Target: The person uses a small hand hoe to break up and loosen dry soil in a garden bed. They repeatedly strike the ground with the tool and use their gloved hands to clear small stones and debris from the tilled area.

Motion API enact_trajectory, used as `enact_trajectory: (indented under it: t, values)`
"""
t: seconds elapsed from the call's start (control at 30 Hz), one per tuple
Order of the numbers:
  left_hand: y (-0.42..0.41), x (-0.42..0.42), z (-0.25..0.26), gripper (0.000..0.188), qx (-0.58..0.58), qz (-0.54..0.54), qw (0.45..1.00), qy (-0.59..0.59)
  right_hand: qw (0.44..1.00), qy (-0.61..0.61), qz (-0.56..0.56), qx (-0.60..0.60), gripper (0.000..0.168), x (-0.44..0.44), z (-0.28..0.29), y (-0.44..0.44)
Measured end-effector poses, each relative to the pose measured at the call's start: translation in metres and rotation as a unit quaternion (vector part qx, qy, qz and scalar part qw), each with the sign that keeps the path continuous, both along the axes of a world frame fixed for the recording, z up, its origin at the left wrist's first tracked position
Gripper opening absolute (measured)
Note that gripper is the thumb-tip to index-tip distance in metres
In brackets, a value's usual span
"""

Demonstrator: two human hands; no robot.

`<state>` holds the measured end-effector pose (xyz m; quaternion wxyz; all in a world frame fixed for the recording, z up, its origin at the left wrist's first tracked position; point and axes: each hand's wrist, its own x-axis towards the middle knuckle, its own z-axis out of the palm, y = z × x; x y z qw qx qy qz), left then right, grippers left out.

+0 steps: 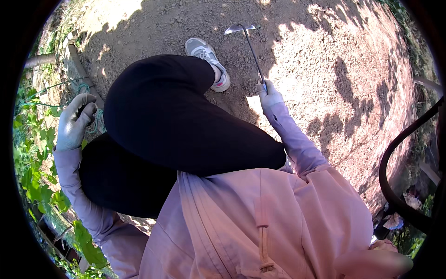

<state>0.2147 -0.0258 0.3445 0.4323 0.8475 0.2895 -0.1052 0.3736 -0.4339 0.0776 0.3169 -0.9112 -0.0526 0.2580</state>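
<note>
My right hand (270, 96), in a pale glove, is closed round the handle end of a hand hoe (254, 54). The hoe's thin dark shaft runs up to a curved metal blade (240, 29), which lies over the bare soil to the right of a grey and white sneaker (205, 57). My left hand (75, 118), also gloved, is raised at the left beside my bent knee, its fingers curled. Green twine (99, 120) is close behind those fingers; whether they touch or hold it I cannot tell.
A wooden post (76, 64) with green twine round it stands at the left, near leafy vines (38, 174). Dry, crumbly soil (313, 87) spreads ahead and to the right, partly shaded. A dark curved bar or hose (386, 157) is at the right rim.
</note>
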Motion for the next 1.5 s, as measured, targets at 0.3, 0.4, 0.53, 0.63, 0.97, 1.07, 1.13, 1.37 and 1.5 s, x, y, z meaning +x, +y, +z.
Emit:
enact_trajectory:
  t: [0.3, 0.4, 0.53, 0.63, 0.97, 1.07, 1.13, 1.37, 1.5]
  values:
    - [-0.002, 0.012, -0.001, 0.020, 0.030, -0.067, 0.995, 0.065, 0.993, 0.081, -0.015, -0.079, 0.035, -0.030, 0.005, -0.068]
    - [0.002, 0.006, -0.004, 0.022, 0.013, -0.055, 0.997, 0.054, 0.999, -0.033, -0.039, -0.014, 0.027, -0.059, 0.007, -0.086]
    - [-0.001, 0.009, -0.004, 0.022, 0.020, -0.071, 0.995, 0.062, 0.990, 0.072, 0.013, -0.123, 0.030, -0.113, -0.024, -0.151]
    - [0.005, 0.001, -0.008, 0.021, 0.031, -0.073, 0.996, 0.044, 0.952, 0.212, -0.022, -0.221, 0.033, -0.153, -0.044, -0.198]
    - [0.003, 0.006, -0.006, 0.021, 0.004, -0.051, 0.997, 0.062, 0.975, 0.158, 0.052, -0.147, 0.038, -0.081, -0.025, -0.088]
    - [0.005, 0.007, -0.008, 0.021, 0.021, -0.045, 0.998, 0.039, 0.992, 0.071, 0.008, -0.106, 0.042, -0.019, -0.032, -0.028]
    - [0.007, 0.001, -0.008, 0.019, 0.040, -0.030, 0.998, 0.034, 0.994, 0.066, -0.012, -0.091, 0.044, 0.011, -0.024, -0.006]
    - [0.021, -0.019, -0.035, 0.015, -0.038, -0.036, 0.997, 0.049, 0.977, -0.031, -0.212, 0.001, 0.040, -0.070, -0.135, -0.173]
    - [0.038, -0.050, -0.029, 0.014, 0.012, -0.022, 0.997, 0.074, 0.984, 0.039, -0.153, -0.080, 0.034, -0.161, -0.065, -0.204]
